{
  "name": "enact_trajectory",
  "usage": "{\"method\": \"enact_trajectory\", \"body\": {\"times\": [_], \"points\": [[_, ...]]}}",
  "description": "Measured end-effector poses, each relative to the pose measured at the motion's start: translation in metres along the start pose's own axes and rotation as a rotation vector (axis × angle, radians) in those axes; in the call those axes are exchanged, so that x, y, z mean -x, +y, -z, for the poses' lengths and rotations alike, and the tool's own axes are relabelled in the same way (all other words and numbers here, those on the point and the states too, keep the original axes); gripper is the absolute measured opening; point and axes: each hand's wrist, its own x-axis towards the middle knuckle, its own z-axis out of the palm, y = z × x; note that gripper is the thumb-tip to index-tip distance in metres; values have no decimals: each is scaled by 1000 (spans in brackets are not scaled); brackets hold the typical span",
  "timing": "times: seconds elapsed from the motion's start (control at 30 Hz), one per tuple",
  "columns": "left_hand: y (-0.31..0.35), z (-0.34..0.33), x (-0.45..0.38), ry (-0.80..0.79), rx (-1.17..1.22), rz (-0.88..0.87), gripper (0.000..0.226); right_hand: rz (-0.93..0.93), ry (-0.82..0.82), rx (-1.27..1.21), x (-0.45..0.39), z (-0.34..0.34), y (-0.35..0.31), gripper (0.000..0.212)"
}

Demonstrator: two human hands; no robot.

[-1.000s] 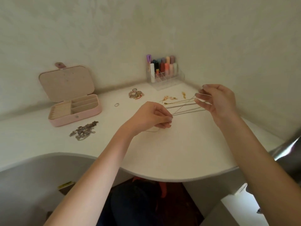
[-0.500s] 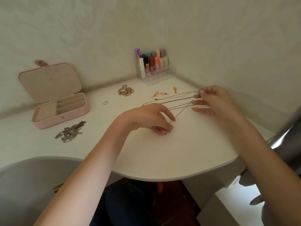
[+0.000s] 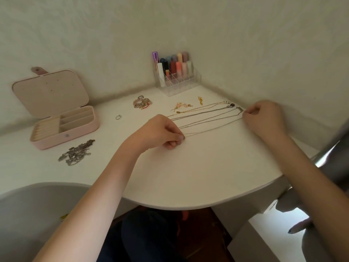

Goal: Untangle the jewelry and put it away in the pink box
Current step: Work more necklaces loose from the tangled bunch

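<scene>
Several thin necklace chains (image 3: 205, 118) lie stretched side by side on the white desk (image 3: 188, 176). My left hand (image 3: 162, 132) pinches one end of a chain near the desk's middle. My right hand (image 3: 264, 118) pinches the other end by the right wall. The pink box (image 3: 64, 127) stands open at the left, its lid upright and its compartments bare. A silver chain heap (image 3: 76, 153) lies in front of the box. A small ring (image 3: 118, 117), a bead bracelet cluster (image 3: 141, 103) and gold earrings (image 3: 182, 106) lie behind the chains.
A clear organizer with coloured lipstick tubes (image 3: 174, 72) fills the back corner. Walls close the desk at the back and right. The curved front edge of the desk (image 3: 170, 207) overhangs my legs. A grey chair back (image 3: 28, 205) is at the lower left.
Both hands came down from above the desk and drew apart. The chains, earlier held bunched in the air, now lie stretched flat on the surface.
</scene>
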Motion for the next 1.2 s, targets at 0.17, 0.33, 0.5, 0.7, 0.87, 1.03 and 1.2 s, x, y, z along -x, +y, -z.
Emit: {"method": "enact_trajectory", "body": {"times": [0.17,0.33,0.5,0.7,0.87,1.03,1.2], "points": [[-5,-1,3,168,-233,-112,10,86,57,276,7,-2,-6,16],[-15,-12,11,247,-692,-328,27,40,-2,469,6,-4,-10,26],[-23,-18,20,281,-854,-360,30,47,17,478,8,-6,-14,25],[-30,-23,19,357,-882,-371,33,98,40,473,10,-8,-19,26],[-49,-18,21,340,-752,-373,57,260,54,354,24,-9,-38,28],[-68,5,41,602,-535,-323,58,475,-114,310,59,-32,-102,31],[-108,59,66,797,-695,51,38,730,-356,312,83,-90,-180,25]]}}
